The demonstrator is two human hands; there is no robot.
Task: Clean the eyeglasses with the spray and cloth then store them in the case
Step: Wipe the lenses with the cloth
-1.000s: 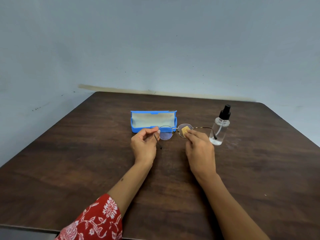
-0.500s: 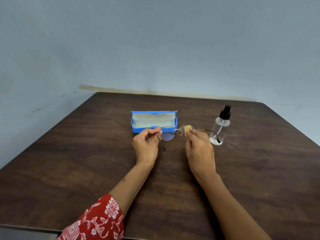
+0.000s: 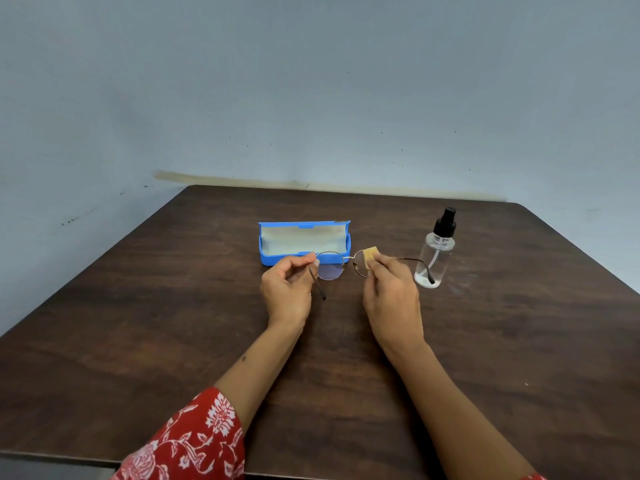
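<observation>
Thin round metal-rimmed eyeglasses [image 3: 330, 269] are held above the dark wooden table [image 3: 138, 323], temples unfolded. My left hand [image 3: 289, 289] pinches the frame at the left lens hinge, with the left temple pointing down toward me. My right hand [image 3: 391, 299] presses a small yellow cloth [image 3: 371, 253] against the right lens, pinching it between fingers and thumb. Just behind the glasses lies the open blue case [image 3: 301, 242] with a pale lining. The clear spray bottle [image 3: 434, 258] with a black pump top stands upright to the right, behind the right temple tip.
A pale blue-grey wall runs along the table's far edge. The table's near edge is at the bottom of the view, beside my red floral sleeve [image 3: 187, 441]. A faint wet smear [image 3: 464, 282] shows on the wood right of the bottle.
The cloth in my right hand has shifted slightly up across the right lens. The glasses, my left hand, case and bottle stay nearly where they were.
</observation>
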